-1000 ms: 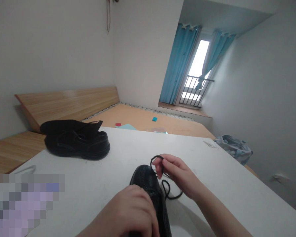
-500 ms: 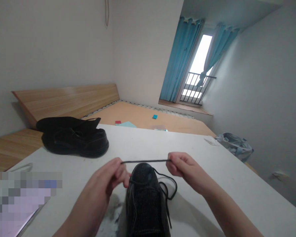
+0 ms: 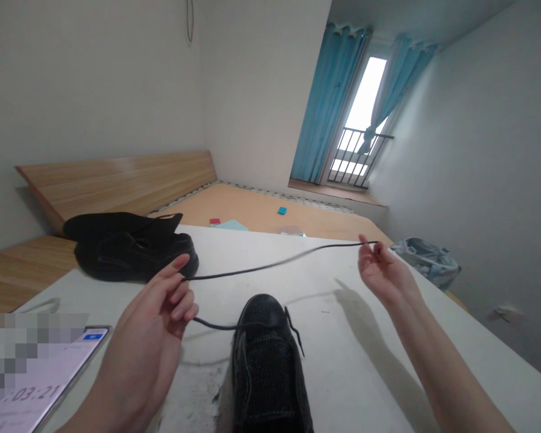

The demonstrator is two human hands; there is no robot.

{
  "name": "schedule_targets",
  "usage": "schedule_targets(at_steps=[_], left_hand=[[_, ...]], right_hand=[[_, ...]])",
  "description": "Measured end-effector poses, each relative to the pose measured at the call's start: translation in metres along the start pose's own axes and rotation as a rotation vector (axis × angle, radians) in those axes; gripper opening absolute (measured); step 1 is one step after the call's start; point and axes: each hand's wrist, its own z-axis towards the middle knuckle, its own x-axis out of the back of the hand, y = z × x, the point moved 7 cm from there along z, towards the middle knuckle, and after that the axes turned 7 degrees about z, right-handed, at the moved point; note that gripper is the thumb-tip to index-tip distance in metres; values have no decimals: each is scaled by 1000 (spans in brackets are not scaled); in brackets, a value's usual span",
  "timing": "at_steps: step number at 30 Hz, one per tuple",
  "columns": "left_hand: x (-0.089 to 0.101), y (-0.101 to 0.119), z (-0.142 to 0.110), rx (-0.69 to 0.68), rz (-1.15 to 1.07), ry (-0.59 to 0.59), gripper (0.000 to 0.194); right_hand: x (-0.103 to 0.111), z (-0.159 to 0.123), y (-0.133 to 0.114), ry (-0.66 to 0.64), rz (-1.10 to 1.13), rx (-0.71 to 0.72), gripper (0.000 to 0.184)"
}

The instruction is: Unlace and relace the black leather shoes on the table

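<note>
A black shoe (image 3: 270, 379) stands on the white table, its toe pointing away from me. One dark shoelace (image 3: 275, 263) runs from the shoe's front to my left hand (image 3: 160, 325), then stretches across to my right hand (image 3: 385, 270). My left hand is left of the shoe, fingers curled round the lace. Farther off and higher on the right, my right hand pinches the lace near its end. A short lace end lies over the right side of the toe. The shoe's heel is cut off by the bottom edge.
Another black shoe (image 3: 130, 255) lies at the table's far left with a black piece resting on it. A phone (image 3: 49, 379), partly blurred out, lies at the near left. Beyond the white table (image 3: 365, 337) are a bed surface (image 3: 252, 201) and a fabric bag (image 3: 426, 258) at right.
My hands have moved apart, the right one up and away to the right, the left one leftward. More lace now spans between them, and the loop right of the shoe has gone.
</note>
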Motion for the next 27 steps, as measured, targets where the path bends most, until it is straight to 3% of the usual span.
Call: schedule_targets(at_steps=[5,7,9,12,16,18,21,24,27], left_hand=[[3,9,-2,-72,27,30,47],[1,11,-3,-116,75,-4,52],[-6,11,-5,-169,233,-127,47],[-25,-6,-16,-218,635,-455,30],[-48,-27,-41,-393,1027,-817,19],[-55,-29,-50,-477,1138,-883,20],[-64,-25,-57,-542,1270,-917,20],[-75,-22,-62,-573,1405,-965,20],[-90,-23,-64,-609,1548,-1004,22]], right_hand=[[34,15,-57,205,-98,411,26],[30,11,-56,186,-192,514,15],[14,3,-38,76,-319,509,10],[-22,-18,13,-234,-526,280,25],[-51,-70,84,-714,-757,-271,36],[-53,-94,100,-895,-827,-481,39],[-51,-111,105,-1066,-861,-626,36],[-50,-113,103,-1111,-830,-657,30],[-49,-116,104,-1147,-804,-714,39]])
